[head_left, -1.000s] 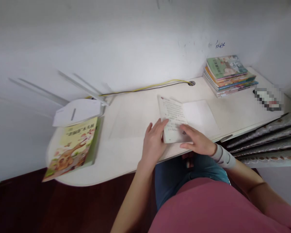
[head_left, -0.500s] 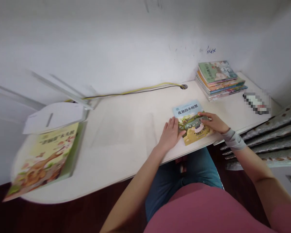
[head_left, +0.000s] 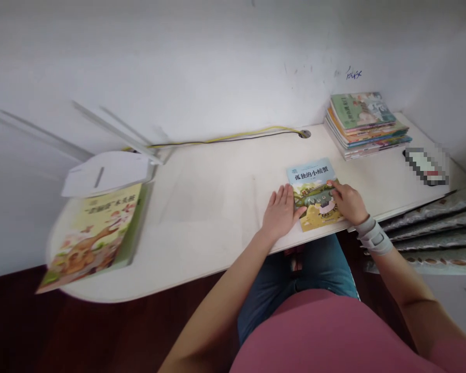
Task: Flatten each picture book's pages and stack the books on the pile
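A picture book [head_left: 312,171] with a blue, green and yellow cover lies closed near the front edge of the white table. My left hand [head_left: 281,211] rests flat along its left side, fingers stretched out and the thumb over the lower cover. On the other side, my right hand [head_left: 348,201] has its fingers curled, with thumb and index finger together at the book's right edge. The palm side of that hand is hidden. A grey band [head_left: 375,237] wraps the right wrist.
A stack of thin books [head_left: 367,124] stands at the back right, beside a blurred-out phone-like object [head_left: 425,166]. More books [head_left: 97,238] lie at the left end, next to a white board-like piece [head_left: 108,176]. A cable [head_left: 233,137] runs along the wall into a hole.
The view has shifted a little, so everything sits further right. My right fingers have drawn in from lying across the cover to curl at its right edge. The left hand stays put.
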The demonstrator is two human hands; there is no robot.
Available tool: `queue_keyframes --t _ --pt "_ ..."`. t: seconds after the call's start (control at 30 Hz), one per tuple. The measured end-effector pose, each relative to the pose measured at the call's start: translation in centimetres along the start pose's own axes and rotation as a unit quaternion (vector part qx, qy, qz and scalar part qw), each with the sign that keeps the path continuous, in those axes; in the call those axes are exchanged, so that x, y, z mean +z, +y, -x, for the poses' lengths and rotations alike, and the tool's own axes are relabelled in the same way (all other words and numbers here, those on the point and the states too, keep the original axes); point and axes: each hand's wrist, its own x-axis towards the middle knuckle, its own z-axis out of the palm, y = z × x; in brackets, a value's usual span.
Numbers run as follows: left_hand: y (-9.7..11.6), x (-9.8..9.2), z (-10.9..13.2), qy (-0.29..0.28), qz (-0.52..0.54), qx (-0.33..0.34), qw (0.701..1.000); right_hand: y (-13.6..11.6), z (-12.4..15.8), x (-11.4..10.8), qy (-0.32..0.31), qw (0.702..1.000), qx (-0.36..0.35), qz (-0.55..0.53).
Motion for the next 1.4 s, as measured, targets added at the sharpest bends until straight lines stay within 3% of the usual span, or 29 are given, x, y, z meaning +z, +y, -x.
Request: queue_keyframes --t 0.13,0.3,0.43,0.6,0.67,0.77,0.83,0.93,1.03,1.13,1.23,1.4 --pt "0.1 -0.1 0.0 0.015 0.008 -0.005 1.000 1.6 -0.7 -0.5 0.041 0.999 0.003 -0.005" --pt "0.0 -0.1 -0.1 0.016 0.012 -0.007 1.000 3.5 -2.6 0.6 0.007 0.996 -0.052 -0.076" --pt "0.1 -0.4 -0.1 0.007 0.012 -0.008 1.000 3.1 -2.5 0.6 0.014 0.991 -0.077 -0.112" --pt "0.8 -0.7 -0.1 0.005 0.005 -0.018 1.000 1.9 -1.9 -1.6 -0.011 0.978 -0.107 -0.177" --pt "1.1 -0.6 -0.1 0.008 0.005 -0.025 1.000 1.5 -2.1 -2.2 0.012 0.976 -0.102 -0.194" --pt "1.2 -0.5 -0.1 0.004 0.007 -0.028 1.000 1.3 -2.9 -2.2 0.062 0.991 -0.049 -0.104" --pt "1.2 -0.5 0.0 0.003 0.006 -0.026 1.000 1.3 -3.3 -1.8 0.027 0.999 -0.021 -0.030" --pt "1.1 -0.5 0.0 0.002 0.010 -0.021 1.000 1.3 -3.3 -1.3 -0.043 0.999 -0.020 -0.018" --pt "1.0 -0.5 0.0 0.006 0.015 -0.017 1.000 1.0 -3.0 -2.0 -0.015 0.999 -0.021 -0.045" --pt "0.9 -0.6 0.0 0.008 0.012 -0.020 1.000 0.1 -2.7 -4.0 -0.001 0.987 -0.067 -0.144" --pt "1.1 -0.8 0.0 0.010 0.009 -0.021 1.000 -1.7 -3.1 -5.6 -0.023 0.952 -0.125 -0.277" --pt "1.6 -1.4 0.4 0.036 -0.014 0.011 0.999 -5.7 -4.3 -4.6 -0.035 0.920 -0.253 -0.297"
